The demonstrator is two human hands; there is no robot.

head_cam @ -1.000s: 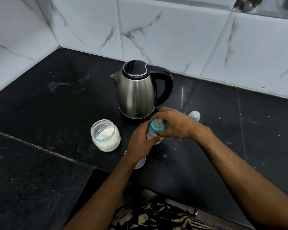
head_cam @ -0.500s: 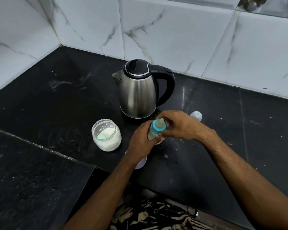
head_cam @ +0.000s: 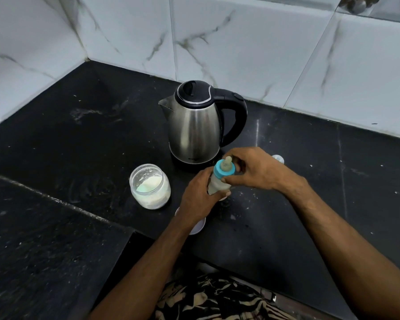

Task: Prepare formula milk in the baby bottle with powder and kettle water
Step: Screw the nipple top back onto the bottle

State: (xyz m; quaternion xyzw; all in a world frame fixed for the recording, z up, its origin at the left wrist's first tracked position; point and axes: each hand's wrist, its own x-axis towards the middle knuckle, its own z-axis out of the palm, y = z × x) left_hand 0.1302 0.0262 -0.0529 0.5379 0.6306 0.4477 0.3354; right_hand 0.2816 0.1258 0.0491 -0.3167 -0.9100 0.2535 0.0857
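Note:
A baby bottle (head_cam: 217, 184) with a blue collar and a pale teat (head_cam: 225, 168) stands tilted on the black counter, milky inside. My left hand (head_cam: 200, 197) wraps the bottle's body from the left. My right hand (head_cam: 256, 169) pinches the blue collar with thumb and fingers. A steel kettle (head_cam: 195, 125) with black lid and handle stands just behind the bottle. To the left sits an open glass jar (head_cam: 150, 187) with white powder inside.
A white lid (head_cam: 198, 225) lies partly under my left wrist. A small clear cap (head_cam: 278, 158) rests behind my right hand. Marble-look tiled walls close the back and left. The counter's front edge (head_cam: 240, 271) runs near my body.
My right hand's fingers have shifted around the blue collar, and more of the teat shows. The bottle leans slightly more. My left hand stays on the bottle.

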